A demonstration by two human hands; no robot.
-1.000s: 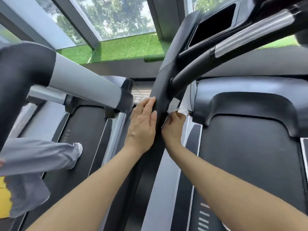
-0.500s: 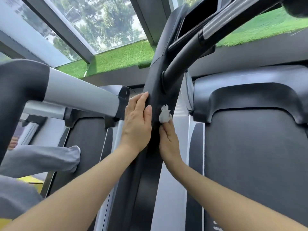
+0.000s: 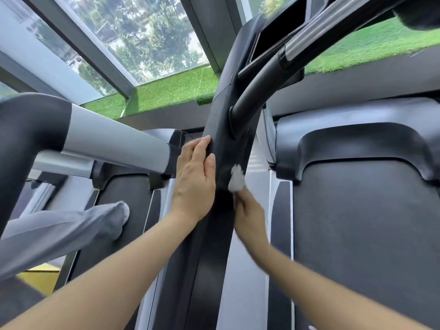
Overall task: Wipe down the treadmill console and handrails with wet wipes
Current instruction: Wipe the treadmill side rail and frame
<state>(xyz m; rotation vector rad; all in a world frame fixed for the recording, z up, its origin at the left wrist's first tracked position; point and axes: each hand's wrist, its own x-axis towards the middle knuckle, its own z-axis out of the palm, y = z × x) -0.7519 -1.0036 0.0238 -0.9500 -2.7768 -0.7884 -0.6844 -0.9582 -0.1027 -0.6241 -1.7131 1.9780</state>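
A black treadmill upright post (image 3: pixel 221 129) runs up the middle of the view to the console (image 3: pixel 278 32), whose dark screen shows at the top. A black and silver handrail (image 3: pixel 269 75) branches off the post to the upper right. My left hand (image 3: pixel 194 179) lies flat with straight fingers against the post's left edge. My right hand (image 3: pixel 247 210), blurred, pinches a crumpled white wet wipe (image 3: pixel 236 178) and presses it on the post's right side, below the handrail joint.
The neighbouring treadmill's grey handrail (image 3: pixel 114 139) crosses at the left, with a person's grey trouser leg and white shoe (image 3: pixel 71 225) on its belt. The black belt and motor cover (image 3: pixel 357 151) of this treadmill fill the right. Windows and green turf lie behind.
My right hand has slid the wipe down the post's right side, from beside the handrail joint to lower on the post. The left hand stays flat on the post. The view tilted up.
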